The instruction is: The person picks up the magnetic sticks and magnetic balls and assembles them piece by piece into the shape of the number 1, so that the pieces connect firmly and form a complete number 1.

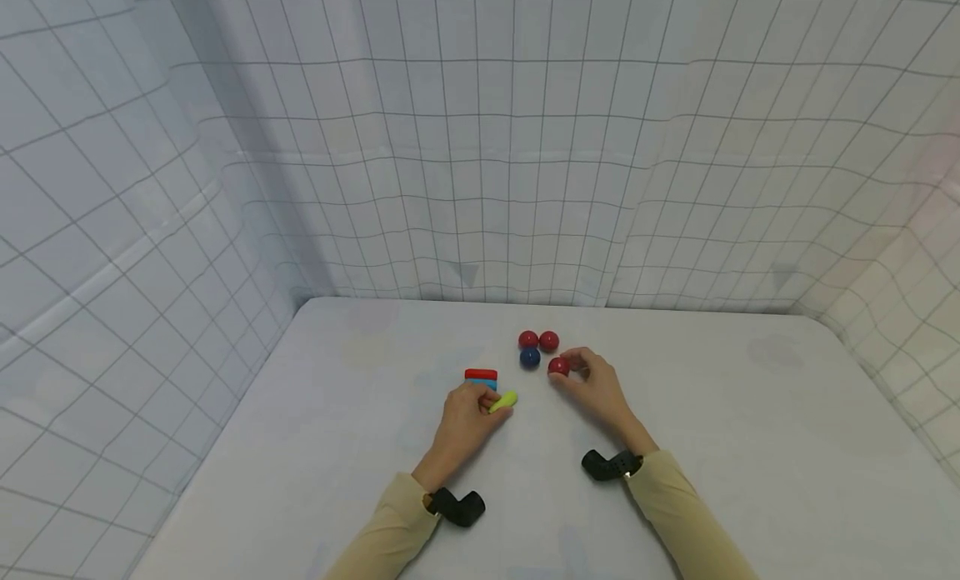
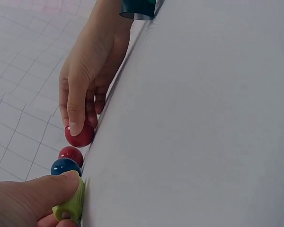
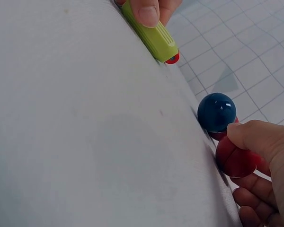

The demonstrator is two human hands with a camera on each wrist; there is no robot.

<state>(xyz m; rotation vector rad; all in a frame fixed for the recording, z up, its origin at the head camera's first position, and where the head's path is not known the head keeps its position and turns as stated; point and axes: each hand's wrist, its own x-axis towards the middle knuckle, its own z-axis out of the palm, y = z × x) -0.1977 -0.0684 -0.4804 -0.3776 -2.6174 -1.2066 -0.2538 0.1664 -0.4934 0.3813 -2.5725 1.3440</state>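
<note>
Thumb and fingers of the left hand (image 1: 461, 420) are pinching a yellow-green stick (image 1: 507, 398) near a red stick (image 1: 481, 374); those of the right hand (image 1: 600, 390) are gripping a red ball (image 1: 557, 366) near a blue ball (image 1: 530, 358). Both sleeved forearms (image 1: 686, 513) are slanting toward each other over the white table (image 1: 757, 447).

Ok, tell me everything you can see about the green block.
The green block is bright yellow-green, elongated and plastic-looking, with grooves along its side and what looks like a hole in one end. The left hand pinches it between thumb and fingers, close to the blue block. Whether it touches the table is unclear.
</note>
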